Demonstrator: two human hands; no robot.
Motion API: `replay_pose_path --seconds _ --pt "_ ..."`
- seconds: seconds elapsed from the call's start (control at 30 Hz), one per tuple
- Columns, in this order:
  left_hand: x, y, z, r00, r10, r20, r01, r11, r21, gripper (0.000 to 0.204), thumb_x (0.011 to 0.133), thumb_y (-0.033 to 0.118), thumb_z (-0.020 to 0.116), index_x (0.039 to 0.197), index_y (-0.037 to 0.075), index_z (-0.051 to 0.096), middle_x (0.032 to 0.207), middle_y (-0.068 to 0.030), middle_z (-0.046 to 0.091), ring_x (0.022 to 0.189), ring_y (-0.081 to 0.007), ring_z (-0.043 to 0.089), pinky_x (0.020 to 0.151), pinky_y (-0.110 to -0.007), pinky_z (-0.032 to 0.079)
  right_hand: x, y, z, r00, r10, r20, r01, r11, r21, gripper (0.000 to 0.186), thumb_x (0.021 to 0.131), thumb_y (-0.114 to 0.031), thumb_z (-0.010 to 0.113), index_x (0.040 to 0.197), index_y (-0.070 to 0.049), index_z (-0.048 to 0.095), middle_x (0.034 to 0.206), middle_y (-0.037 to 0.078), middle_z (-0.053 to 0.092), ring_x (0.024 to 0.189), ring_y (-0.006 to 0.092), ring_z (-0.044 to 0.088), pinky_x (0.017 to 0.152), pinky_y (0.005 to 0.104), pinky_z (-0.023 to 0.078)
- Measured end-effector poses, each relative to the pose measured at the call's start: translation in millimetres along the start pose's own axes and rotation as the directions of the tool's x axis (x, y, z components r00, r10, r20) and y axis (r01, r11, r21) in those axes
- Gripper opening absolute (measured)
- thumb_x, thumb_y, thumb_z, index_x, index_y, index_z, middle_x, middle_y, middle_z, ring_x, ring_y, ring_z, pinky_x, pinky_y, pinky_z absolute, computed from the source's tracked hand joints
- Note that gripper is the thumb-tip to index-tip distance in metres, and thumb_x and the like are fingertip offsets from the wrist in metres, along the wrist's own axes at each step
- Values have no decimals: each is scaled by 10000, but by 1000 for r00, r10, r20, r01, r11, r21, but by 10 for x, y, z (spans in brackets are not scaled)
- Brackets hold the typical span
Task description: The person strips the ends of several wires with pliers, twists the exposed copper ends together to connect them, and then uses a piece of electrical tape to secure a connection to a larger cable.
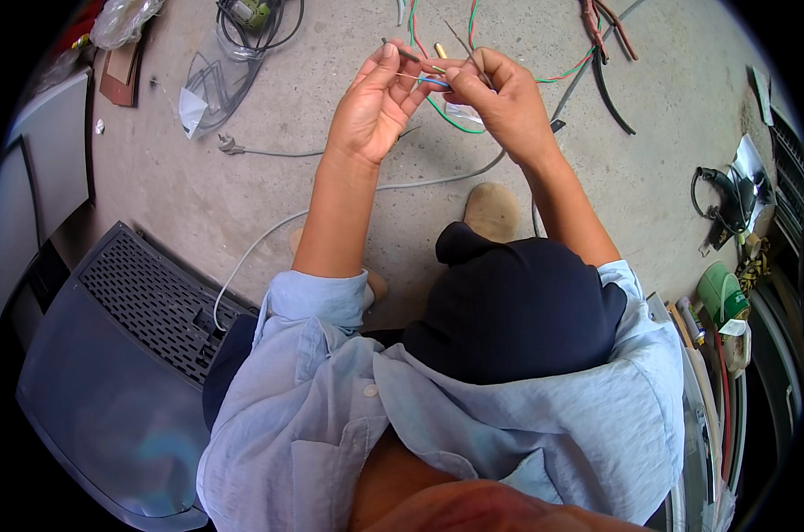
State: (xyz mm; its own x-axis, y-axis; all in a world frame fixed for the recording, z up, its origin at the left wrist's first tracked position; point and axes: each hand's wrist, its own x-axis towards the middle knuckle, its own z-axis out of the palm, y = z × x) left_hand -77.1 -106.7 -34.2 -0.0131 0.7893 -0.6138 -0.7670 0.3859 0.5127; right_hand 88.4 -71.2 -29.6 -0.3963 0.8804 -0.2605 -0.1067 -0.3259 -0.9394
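My left hand [366, 111] is raised in front of me, its thumb and a finger pinching a short dark wire end [405, 53]. Close by on the right, my right hand [513, 102] has thumb and forefinger closed on a blue wire [435, 82]. A yellow-green wire [438, 70] shows between the two hands. A thin bare strand reaches from the blue wire toward my left fingers. Some thin dark length [464, 44] rises past my right forefinger; its kind is unclear. My right fingers hide where the wires join.
Below my hands, red and green twisted wires [460, 122] and a grey cable [437, 182] lie on concrete. A plug [231, 144] and bagged cable [209, 89] lie left, near a dark perforated panel [154, 301]. At right are a black tool [734, 195] and a green container [721, 291].
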Motion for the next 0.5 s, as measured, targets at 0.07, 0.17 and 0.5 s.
replay_pose_path --seconds 0.07,0.17,0.5 --pt "-1 0 4 1000 3 3 -3 1000 3 149 946 233 523 1036 116 542 966 -1 611 951 -96 596 855 -319 503 3 10 -6 1000 1 1 -1 1000 -1 200 826 -153 595 712 -10 515 813 73 652 772 92 593 695 241 467" --pt "-9 -2 22 1000 7 -1 -7 1000 7 149 946 234 522 1035 116 542 965 -1 610 951 -96 596 853 -320 503 1 7 -12 1000 18 3 -18 1000 -5 200 828 -158 600 722 -5 526 794 63 643 769 91 593 692 239 465" --pt "2 -19 4 999 40 15 -41 998 45 145 950 227 514 1039 114 524 974 -7 599 968 -102 588 863 -322 509 -4 -15 -19 1000 17 23 -17 1000 -2 177 810 -130 596 704 0 538 907 107 675 792 81 583 686 232 458"
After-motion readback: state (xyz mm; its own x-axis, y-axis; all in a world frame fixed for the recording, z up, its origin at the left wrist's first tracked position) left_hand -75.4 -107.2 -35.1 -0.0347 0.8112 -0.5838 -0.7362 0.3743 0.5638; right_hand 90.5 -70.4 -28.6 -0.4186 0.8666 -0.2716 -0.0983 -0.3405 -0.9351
